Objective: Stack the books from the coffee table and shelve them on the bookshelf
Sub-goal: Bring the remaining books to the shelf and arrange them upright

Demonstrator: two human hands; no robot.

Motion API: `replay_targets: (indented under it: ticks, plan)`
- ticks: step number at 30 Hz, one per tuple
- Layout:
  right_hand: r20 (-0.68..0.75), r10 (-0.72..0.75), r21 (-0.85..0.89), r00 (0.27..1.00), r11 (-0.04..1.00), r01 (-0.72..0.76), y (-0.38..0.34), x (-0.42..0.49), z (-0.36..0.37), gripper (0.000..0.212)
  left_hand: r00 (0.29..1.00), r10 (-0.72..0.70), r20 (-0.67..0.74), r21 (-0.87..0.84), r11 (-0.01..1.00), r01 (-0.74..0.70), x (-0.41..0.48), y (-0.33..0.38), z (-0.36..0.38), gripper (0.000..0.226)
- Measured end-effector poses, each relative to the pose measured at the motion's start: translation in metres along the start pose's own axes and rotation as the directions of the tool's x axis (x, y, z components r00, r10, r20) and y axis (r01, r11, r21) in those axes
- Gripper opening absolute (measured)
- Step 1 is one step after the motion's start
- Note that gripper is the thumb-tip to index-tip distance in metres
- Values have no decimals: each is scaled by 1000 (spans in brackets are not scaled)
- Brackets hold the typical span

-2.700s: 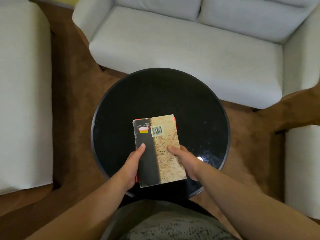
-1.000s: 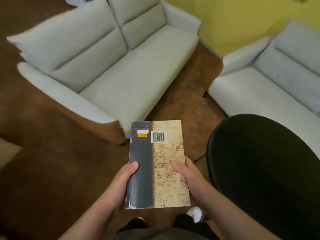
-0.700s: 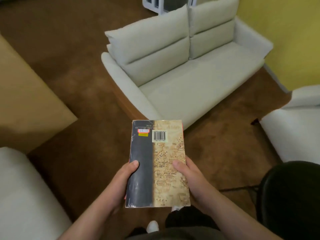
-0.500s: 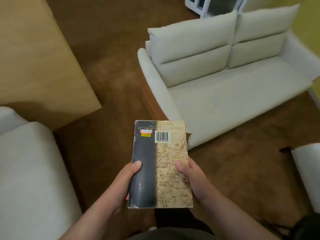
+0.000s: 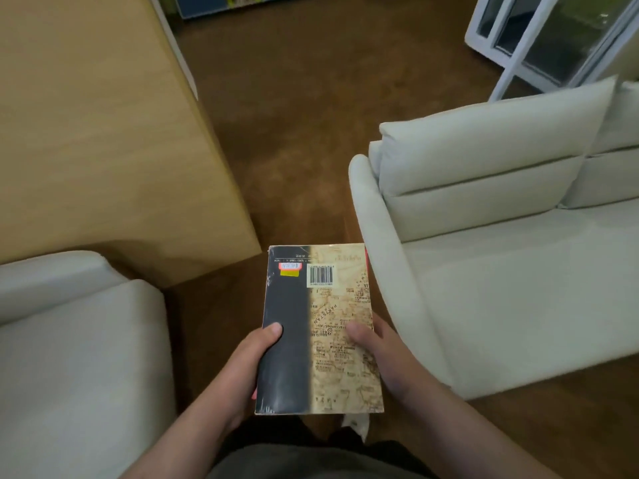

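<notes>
At the bottom edge, dark trousers and the tip of a white shoe (image 5: 354, 423) show just under the books (image 5: 321, 326). The books are held in the air in front of the body, flat and face up, above the carpet (image 5: 311, 98) and resting on no furniture. The left hand (image 5: 249, 361) grips the left edge, thumb curled over the black strip of the top cover, the other fingers hidden beneath. The right hand (image 5: 383, 357) grips the right edge the same way – thumb on the tan map print, fingers underneath. The top cover carries a barcode (image 5: 321, 274) and a red and yellow sticker (image 5: 289, 269) near its far end. A thin red edge peeks out below it at the left and at the far right corner, so at least one more book lies under it; how many I cannot tell.

To the left stands a pale seat (image 5: 69, 340); to the right a pale sofa (image 5: 501, 271), its arm just beside the books. Beyond the seat is a light wooden cabinet (image 5: 103, 133). Farther off – a white-framed glass door (image 5: 539, 39) at the upper right, and a blurred blue strip at the top edge
</notes>
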State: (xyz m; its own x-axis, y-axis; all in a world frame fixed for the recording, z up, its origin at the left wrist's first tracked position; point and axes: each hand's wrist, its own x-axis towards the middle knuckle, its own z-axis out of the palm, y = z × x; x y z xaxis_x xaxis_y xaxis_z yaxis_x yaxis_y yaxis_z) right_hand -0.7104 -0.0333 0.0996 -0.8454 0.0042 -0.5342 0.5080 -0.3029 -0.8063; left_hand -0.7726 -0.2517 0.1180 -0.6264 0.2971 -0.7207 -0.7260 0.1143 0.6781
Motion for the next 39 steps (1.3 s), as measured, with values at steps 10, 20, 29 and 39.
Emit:
replay_targets:
  ticks: [10,20,29,39]
  plan:
    - [17,33,-84,999,996,-32,-90,152,24,52,999,36,14,-34,999,-36,107,117,-50,70]
    - [-80,26,-65,996,997,-32,-198,292,51,62,994,-2,111,-3,1000,3,237,264,-94,75]
    - [-139,11,-29,990,999,-15,-269,388,22,54,987,27,158,44,998,-34,332,360,-75,63]
    - [-135,-11,24,991,1000,14,-365,536,-52,55,996,-7,85,120,993,-4,483,491,-32,73]
